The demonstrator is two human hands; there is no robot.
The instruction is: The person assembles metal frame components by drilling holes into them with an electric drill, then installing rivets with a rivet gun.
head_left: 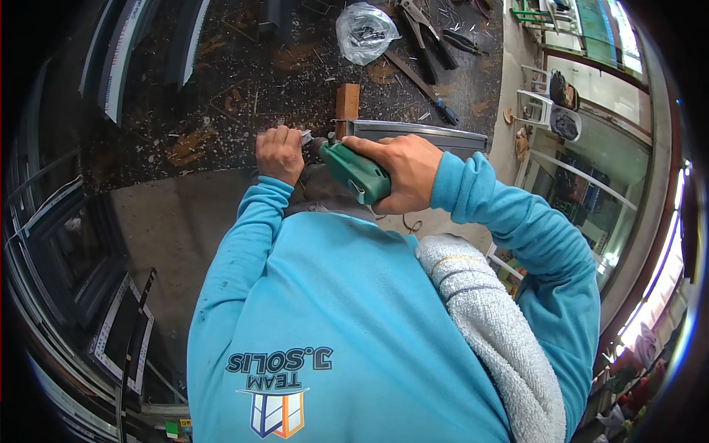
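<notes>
As I look down through the head camera, both hands sit near the centre of the frame, at the near edge of a dark, scuffed table (221, 111). I see the left hand (279, 155) reaching up from the lower left, knuckles uppermost, its fingers curled and closed on a small silvery piece (306, 137) by the tool's nose. I see the right hand (405, 166) coming in from the right, elbow bent outward, wrapped round a green power tool (358, 173), with the forefinger laid along its top; the tool points leftward, towards the left hand.

Just above them I find a wooden block (347, 102) and a grey metal profile (421, 133). Towards the top of the frame lie a clear plastic bag (365, 33) and some pliers (464, 42).

On the blue shirt (340, 280), low in the frame, I read "J.SOLIS" and "TEAM", upside down, beside a shield-like emblem (277, 413). I can make out no maker's name on the tool.
</notes>
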